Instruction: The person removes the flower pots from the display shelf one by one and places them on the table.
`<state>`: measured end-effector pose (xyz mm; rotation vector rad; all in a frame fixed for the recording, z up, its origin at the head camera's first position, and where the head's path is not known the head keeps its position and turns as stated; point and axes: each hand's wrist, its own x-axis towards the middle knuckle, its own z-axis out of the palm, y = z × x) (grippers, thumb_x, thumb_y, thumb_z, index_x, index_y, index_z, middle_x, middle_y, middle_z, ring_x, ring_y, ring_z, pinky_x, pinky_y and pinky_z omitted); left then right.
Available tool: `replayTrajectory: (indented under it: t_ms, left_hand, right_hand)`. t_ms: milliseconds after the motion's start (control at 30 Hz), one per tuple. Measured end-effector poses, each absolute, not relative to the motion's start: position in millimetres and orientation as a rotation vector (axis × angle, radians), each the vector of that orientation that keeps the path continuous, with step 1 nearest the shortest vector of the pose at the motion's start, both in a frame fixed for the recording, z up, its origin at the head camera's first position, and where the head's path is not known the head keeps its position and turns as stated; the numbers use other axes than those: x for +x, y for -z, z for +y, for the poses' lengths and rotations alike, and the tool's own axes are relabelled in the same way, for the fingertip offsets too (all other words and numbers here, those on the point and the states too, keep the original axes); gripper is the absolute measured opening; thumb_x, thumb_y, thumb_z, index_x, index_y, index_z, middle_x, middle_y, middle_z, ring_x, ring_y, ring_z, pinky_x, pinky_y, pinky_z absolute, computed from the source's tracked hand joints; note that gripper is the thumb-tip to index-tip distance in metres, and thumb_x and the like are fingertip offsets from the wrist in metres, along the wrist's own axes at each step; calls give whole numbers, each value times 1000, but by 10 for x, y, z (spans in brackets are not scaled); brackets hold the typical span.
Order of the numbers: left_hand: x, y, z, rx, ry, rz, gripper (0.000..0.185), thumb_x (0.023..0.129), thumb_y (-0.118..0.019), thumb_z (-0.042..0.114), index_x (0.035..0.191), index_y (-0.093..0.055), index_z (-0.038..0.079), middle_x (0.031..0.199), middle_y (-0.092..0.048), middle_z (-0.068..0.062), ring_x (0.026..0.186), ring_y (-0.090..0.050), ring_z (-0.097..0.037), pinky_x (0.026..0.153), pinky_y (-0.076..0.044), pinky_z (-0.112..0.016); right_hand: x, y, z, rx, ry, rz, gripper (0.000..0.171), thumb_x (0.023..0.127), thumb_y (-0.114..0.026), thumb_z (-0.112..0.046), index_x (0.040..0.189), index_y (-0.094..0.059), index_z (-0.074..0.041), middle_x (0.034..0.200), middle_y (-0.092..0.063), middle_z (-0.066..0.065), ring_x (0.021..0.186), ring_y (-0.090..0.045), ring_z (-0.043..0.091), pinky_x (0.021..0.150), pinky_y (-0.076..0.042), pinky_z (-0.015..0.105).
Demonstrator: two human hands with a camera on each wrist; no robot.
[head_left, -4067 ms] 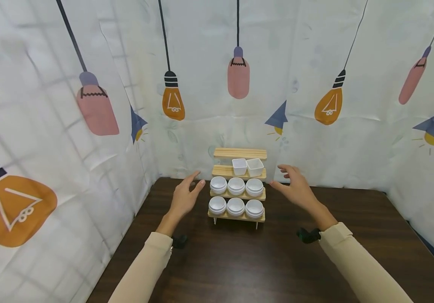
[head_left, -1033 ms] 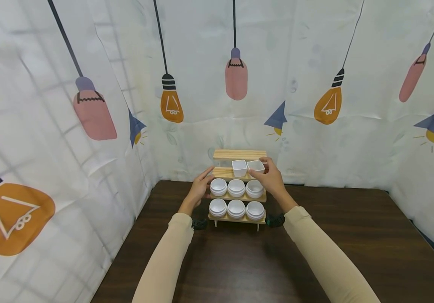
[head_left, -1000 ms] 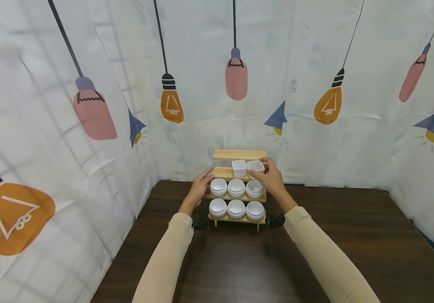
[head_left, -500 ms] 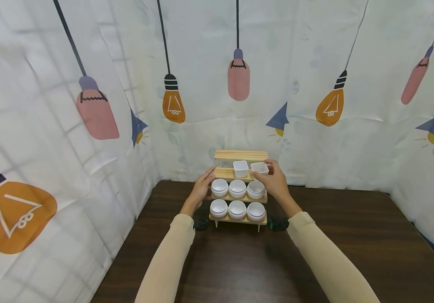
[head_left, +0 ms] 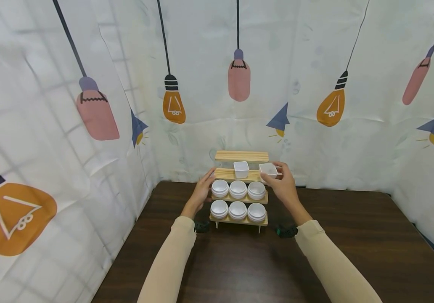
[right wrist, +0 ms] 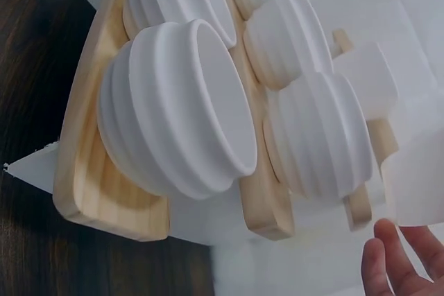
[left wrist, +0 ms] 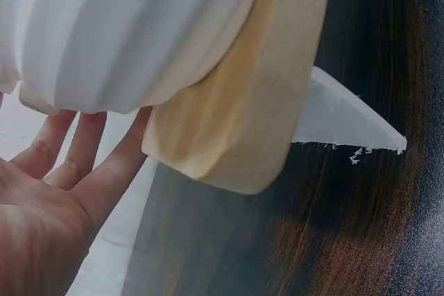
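Note:
A tiered wooden rack (head_left: pixel 241 156) stands at the back of the table. Its two lower steps each carry three round white bowls (head_left: pixel 238 189). One square white cup (head_left: pixel 241 168) sits on the third step. My right hand (head_left: pixel 284 185) pinches a second square white cup (head_left: pixel 268 170) by its rim, held just off the rack's right end. My left hand (head_left: pixel 203 191) lies with straight fingers against the rack's left end. In the left wrist view the left hand (left wrist: pixel 48 206) is flat beside the shelf end (left wrist: pixel 243 116). The right wrist view shows the bowls (right wrist: pixel 180 109) close up and my fingertips (right wrist: pixel 395 268).
The rack stands on a dark wooden table (head_left: pixel 239 261). Cloth walls printed with light bulbs (head_left: pixel 202 84) close in the back and both sides. A scrap of white paper (left wrist: pixel 340 123) sticks out from under the rack.
Both hands came in from either side of the rack. The right hand took the right-hand square cup off the third step and carried it right, clear of the rack. The left hand stays at the left end.

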<state>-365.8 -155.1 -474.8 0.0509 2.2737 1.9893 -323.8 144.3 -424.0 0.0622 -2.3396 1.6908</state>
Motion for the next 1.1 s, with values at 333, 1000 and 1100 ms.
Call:
replayTrajectory:
  t_ms: [333, 1000, 1100]
  left_hand:
    - [-3662, 4771, -1553, 65, -1976, 2283, 48, 105, -45, 57, 152, -40, 52, 160, -42, -7, 108, -50, -27, 69, -49, -41]
    - [-3664, 4793, -1546, 101, -1997, 2262, 48, 108, -44, 51, 155, -37, 49, 161, -40, -11, 115, -59, -32, 70, -55, -45]
    - [-3665, 4788, -1539, 104, -2008, 2256, 48, 108, -44, 50, 155, -38, 48, 161, -41, -11, 113, -58, -31, 68, -56, -44]
  right_hand:
    - [-3147, 4252, 1581, 49, -1710, -2324, 69, 92, -77, -36, 150, -45, -16, 130, -57, 19, 98, -56, 22, 74, -49, 23]
    - [-2974, 4383, 1873, 14, -1700, -2329, 68, 93, -77, -33, 150, -44, -15, 132, -57, 20, 91, -55, 14, 68, -48, 23]
    - [-2967, 4424, 1916, 3, -1696, -2318, 67, 93, -77, -32, 149, -45, -15, 131, -58, 20, 87, -55, 11, 66, -47, 22]
